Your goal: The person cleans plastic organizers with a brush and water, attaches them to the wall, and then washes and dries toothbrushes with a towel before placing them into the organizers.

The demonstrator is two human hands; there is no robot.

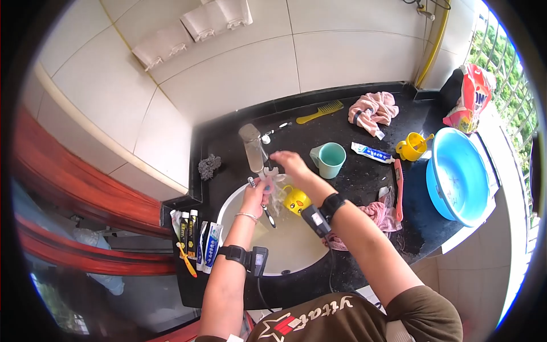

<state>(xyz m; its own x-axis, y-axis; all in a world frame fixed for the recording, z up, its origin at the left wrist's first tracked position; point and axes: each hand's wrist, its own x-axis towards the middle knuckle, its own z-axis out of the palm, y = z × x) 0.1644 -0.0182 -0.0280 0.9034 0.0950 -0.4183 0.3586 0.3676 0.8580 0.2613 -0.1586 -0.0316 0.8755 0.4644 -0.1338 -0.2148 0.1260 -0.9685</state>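
Observation:
My left hand (255, 196) is closed around a black-and-white toothbrush (269, 217) over the left side of the white sink basin (285, 251). Its white end sticks out above the fist, its dark end below. Just above this hand is the faucet (251, 147), with water splashing below the spout. To the right of the faucet, my right hand (292, 164) has its fingers stretched out towards it, with nothing visible in them. A yellow cup with a face (296, 200) lies tilted in the basin, below my right hand.
Right of the sink stand a green mug (330, 159), toothpaste (371, 153), a yellow cup (411, 147), a blue basin (460, 176) and a pink cloth (370, 216). A yellow comb (320, 113) and another cloth (373, 111) lie behind. Toothpaste tubes (209, 246) line the left edge.

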